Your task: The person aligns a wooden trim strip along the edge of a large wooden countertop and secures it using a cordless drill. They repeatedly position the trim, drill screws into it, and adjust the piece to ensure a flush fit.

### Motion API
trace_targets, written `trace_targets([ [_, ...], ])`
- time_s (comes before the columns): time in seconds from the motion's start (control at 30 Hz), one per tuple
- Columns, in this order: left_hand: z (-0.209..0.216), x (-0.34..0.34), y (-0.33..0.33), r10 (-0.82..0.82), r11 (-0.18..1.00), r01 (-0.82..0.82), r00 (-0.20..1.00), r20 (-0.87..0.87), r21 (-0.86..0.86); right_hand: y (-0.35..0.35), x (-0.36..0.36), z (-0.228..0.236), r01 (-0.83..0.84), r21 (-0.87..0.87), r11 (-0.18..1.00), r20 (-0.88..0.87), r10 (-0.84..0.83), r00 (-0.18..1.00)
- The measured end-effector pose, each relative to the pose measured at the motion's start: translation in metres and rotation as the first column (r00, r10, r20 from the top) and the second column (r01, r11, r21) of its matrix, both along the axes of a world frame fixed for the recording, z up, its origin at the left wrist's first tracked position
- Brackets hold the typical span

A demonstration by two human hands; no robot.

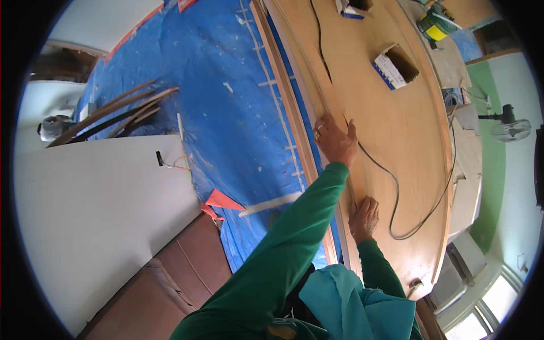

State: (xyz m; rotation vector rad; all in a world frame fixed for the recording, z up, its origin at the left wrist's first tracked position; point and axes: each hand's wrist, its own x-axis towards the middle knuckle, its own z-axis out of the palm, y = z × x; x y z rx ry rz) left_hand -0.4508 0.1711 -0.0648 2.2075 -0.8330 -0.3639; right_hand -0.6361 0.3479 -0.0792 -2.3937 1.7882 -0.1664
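A long, thin wooden strip (pixel 357 177) lies along the left side of a large light-wood panel (pixel 411 144). My left hand (pixel 336 140), with a ring on one finger, reaches over this strip, fingers at its left side and thumb at its right. Nearer to me, my right hand (pixel 364 220) bends over the same strip with its fingers pressed together; the fingertips are partly hidden. A dark cable (pixel 398 192) runs under or beside my left hand and loops across the panel to the right.
Two opened cardboard boxes, one nearer (pixel 395 67) and one farther (pixel 354 8), stand on the panel. Blue sheeting (pixel 226 113) lies to the left, with loose wooden lengths (pixel 122 113) at its far side. A green tub (pixel 437 24) and a fan (pixel 511 129) are at right.
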Motion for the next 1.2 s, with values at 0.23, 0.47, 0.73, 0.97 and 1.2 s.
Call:
trace_targets([
  [0.23, -0.029, -0.027, -0.007, 0.064, 0.997, -0.069, 0.991, 0.118, 0.043, 0.004, -0.007, -0.005, 0.017, 0.067, 0.998, 0.016, -0.019, 1.0],
  [0.47, -0.031, -0.031, -0.01, 0.011, 0.996, -0.025, 0.988, 0.155, 0.087, 0.004, -0.014, -0.004, 0.012, 0.143, 0.99, 0.058, -0.021, 0.998],
  [0.73, -0.036, -0.03, -0.014, 0.002, 0.995, -0.025, 0.97, 0.242, 0.091, 0.003, -0.015, -0.004, 0.029, 0.186, 0.982, 0.056, -0.04, 0.998],
  [0.97, -0.025, -0.032, -0.016, -0.019, 0.969, -0.032, 0.978, 0.206, 0.243, 0.003, -0.011, 0.003, 0.073, 0.183, 0.98, 0.008, -0.076, 0.997],
  [1.2, -0.026, -0.023, -0.01, -0.015, 0.977, -0.007, 0.994, 0.104, 0.213, 0.004, -0.01, -0.005, 0.081, 0.215, 0.973, 0.01, -0.085, 0.996],
])
